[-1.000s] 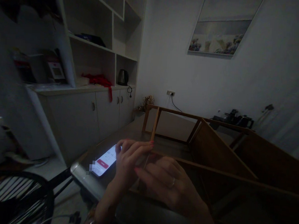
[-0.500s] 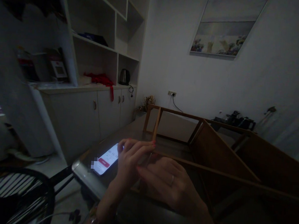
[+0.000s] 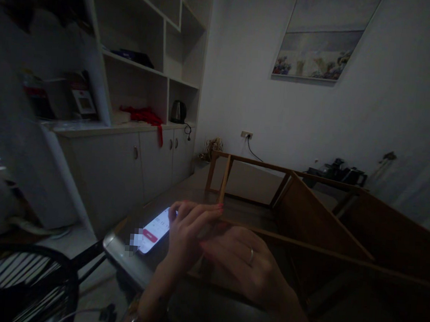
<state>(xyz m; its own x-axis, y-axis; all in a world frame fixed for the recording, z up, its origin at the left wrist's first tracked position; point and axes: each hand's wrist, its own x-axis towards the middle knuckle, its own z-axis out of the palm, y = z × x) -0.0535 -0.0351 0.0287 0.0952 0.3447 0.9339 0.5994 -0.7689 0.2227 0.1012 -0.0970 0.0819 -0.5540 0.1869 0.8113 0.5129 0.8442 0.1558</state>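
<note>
A brown wooden rack [image 3: 286,237] lies on its side on a dark table [image 3: 187,191]. My left hand [image 3: 192,223] is bent over its near left corner, fingers together and pointing right along the wood. Just right of it, my right hand [image 3: 246,261], with a ring on one finger, is closed low against the same corner. Its fingertips meet beneath my left palm, and whatever they pinch is hidden. A lit phone [image 3: 154,233] with a red button on its screen lies left of my left hand.
A black slatted chair [image 3: 22,285] stands at lower left. White cabinets [image 3: 108,163] with shelves above line the left wall, holding a kettle [image 3: 178,112] and red cloth [image 3: 144,115]. Dark appliances [image 3: 343,172] sit behind the rack, and a picture [image 3: 319,45] hangs above.
My right hand has turned slightly, its knuckles shifting a little to the right at the rack's corner. My left hand stays in place. The view has shifted very slightly.
</note>
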